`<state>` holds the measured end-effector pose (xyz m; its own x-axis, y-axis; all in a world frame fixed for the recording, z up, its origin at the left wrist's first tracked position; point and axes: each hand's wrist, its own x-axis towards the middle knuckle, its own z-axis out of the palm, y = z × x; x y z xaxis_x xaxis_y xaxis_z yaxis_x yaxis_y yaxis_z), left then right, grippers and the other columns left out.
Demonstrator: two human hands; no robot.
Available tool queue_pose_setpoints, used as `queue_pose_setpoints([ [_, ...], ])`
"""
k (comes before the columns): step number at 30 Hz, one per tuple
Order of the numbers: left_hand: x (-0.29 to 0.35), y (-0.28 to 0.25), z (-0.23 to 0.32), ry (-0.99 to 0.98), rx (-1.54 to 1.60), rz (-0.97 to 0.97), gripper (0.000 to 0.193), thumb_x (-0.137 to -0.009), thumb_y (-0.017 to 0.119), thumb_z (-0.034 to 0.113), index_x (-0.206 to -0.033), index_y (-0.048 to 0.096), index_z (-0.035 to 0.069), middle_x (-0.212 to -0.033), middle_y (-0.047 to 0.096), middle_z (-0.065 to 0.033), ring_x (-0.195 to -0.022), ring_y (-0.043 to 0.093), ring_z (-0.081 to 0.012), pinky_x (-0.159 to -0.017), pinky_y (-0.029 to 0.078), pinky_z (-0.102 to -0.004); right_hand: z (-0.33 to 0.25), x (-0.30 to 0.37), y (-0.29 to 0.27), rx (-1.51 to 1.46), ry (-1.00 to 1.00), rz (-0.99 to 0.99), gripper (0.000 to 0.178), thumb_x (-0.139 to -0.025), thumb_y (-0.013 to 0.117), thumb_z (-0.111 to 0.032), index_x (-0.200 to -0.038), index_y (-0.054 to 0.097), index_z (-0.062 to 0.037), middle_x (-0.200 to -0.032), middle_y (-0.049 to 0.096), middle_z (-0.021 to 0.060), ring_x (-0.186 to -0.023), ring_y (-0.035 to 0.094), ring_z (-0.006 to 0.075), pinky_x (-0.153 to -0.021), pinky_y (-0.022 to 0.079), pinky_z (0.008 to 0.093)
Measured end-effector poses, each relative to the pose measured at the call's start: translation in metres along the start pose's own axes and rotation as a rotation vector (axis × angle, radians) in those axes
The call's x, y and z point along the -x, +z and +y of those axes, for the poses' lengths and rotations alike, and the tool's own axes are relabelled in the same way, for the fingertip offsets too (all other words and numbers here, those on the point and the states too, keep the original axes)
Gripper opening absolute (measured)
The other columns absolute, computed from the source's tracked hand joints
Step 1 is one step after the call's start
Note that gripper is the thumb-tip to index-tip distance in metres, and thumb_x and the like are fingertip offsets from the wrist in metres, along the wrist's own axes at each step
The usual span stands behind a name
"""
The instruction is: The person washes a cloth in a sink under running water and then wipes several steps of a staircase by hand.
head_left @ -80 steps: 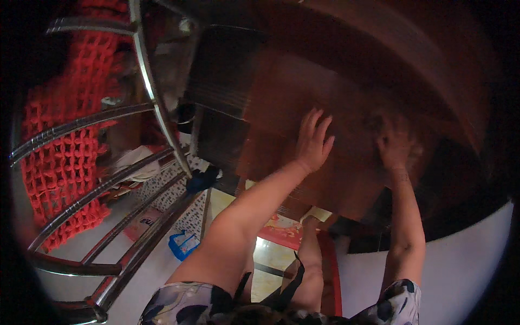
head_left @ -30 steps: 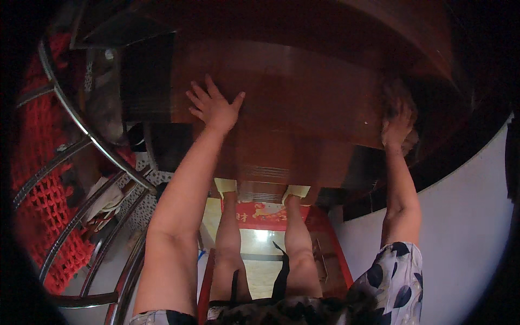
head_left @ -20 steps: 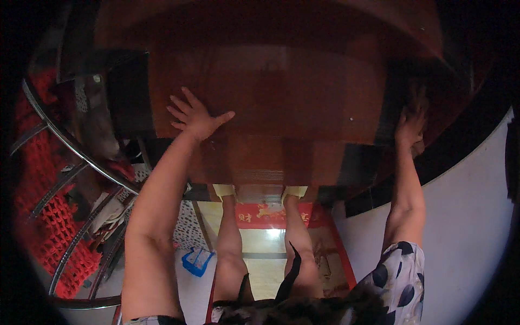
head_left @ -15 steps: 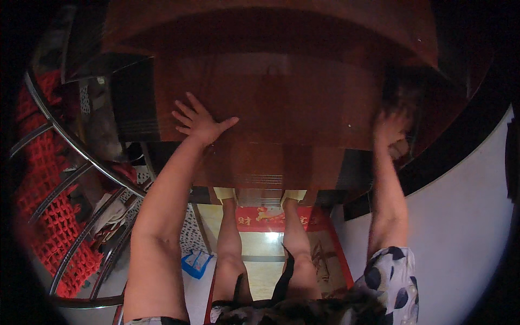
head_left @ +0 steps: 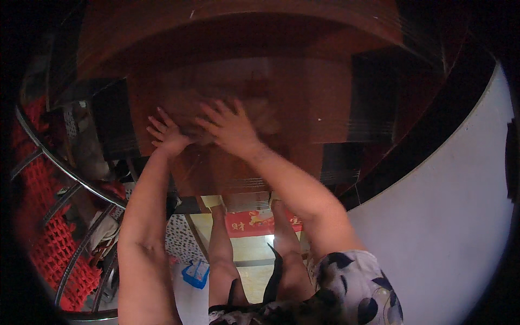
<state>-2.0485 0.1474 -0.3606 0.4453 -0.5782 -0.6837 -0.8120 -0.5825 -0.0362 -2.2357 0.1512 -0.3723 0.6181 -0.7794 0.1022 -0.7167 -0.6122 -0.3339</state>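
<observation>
Both arms reach forward over a glossy reddish-brown and black stair step (head_left: 244, 168). My left hand (head_left: 172, 140) lies on the step, fingers spread, with nothing in it. Close to its right, my right hand (head_left: 230, 127) is laid flat with the fingers stretched out and apart. A dim, blurred cloth-like patch (head_left: 205, 136) shows between the two hands, partly under the right palm. Shadow and blur hide its exact kind.
Further steps (head_left: 244, 38) rise ahead. At the left runs a curved metal railing (head_left: 81, 181) with red netting (head_left: 51, 233) beyond it. A white wall (head_left: 433, 233) stands at the right. Below are a red printed mat (head_left: 254, 223) and a blue-and-white packet (head_left: 196, 274).
My right hand has swept from the right end of the step leftward, close to my left hand. The left hand stays on the step, and the view has shifted slightly.
</observation>
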Motion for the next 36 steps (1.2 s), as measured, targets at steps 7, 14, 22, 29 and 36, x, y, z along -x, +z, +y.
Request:
queue_pose_setpoints([
  [7, 0.013, -0.005, 0.0, -0.031, 0.031, -0.024, 0.143, -0.046, 0.081, 0.051, -0.134, -0.026, 0.017, -0.141, -0.025, -0.0212, -0.13, -0.017, -0.0437, -0.102, 0.005, -0.0604, 0.156, 0.137, -0.081, 0.369, 0.595, -0.086, 0.067, -0.074, 0.059, -0.034, -0.134, 0.031, -0.0275, -0.138, 0.028, 0.008, -0.128, 0.025, 0.0271, -0.099, 0.018, 0.0571],
  [14, 0.007, -0.002, 0.001, -0.031, 0.0, 0.01, 0.142, -0.046, 0.081, 0.05, -0.136, -0.023, 0.016, -0.141, -0.022, -0.0219, -0.13, -0.015, -0.0441, -0.102, 0.005, -0.0599, 0.301, 0.159, -0.116, 0.66, 0.997, -0.02, 0.061, -0.08, 0.051, -0.04, -0.133, 0.033, -0.0171, -0.141, 0.025, 0.0114, -0.127, 0.026, 0.0322, -0.092, 0.026, 0.0626],
  [22, 0.003, -0.004, -0.01, 0.0, 0.019, 0.054, 0.141, -0.044, 0.082, 0.051, -0.137, -0.02, 0.019, -0.143, -0.019, -0.0207, -0.13, -0.013, -0.0448, -0.102, 0.007, -0.06, 0.342, 0.168, -0.134, 0.68, 0.92, -0.289, 0.063, -0.08, 0.054, -0.04, -0.132, 0.031, -0.0116, -0.134, 0.032, 0.0141, -0.117, 0.038, 0.0349, -0.088, 0.04, 0.0521],
  [29, 0.001, 0.01, -0.011, -0.02, 0.011, 0.061, 0.142, -0.043, 0.081, 0.053, -0.137, -0.02, 0.02, -0.143, -0.02, -0.0196, -0.13, -0.014, -0.0441, -0.101, 0.006, -0.0604, 0.231, 0.201, -0.128, 0.451, 1.2, -0.102, 0.062, -0.076, 0.062, -0.032, -0.126, 0.035, -0.0088, -0.119, 0.04, 0.0255, -0.107, 0.045, 0.0401, -0.079, 0.047, 0.0453],
  [36, 0.006, 0.0, -0.003, 0.002, 0.025, 0.077, 0.142, -0.042, 0.08, 0.054, -0.137, -0.02, 0.019, -0.143, -0.019, -0.0197, -0.13, -0.014, -0.0454, -0.1, 0.005, -0.0622, 0.168, 0.157, -0.111, 0.25, 1.185, -0.105, 0.064, -0.072, 0.067, -0.032, -0.125, 0.04, -0.0074, -0.121, 0.04, 0.0242, -0.11, 0.044, 0.0384, -0.083, 0.045, 0.0448],
])
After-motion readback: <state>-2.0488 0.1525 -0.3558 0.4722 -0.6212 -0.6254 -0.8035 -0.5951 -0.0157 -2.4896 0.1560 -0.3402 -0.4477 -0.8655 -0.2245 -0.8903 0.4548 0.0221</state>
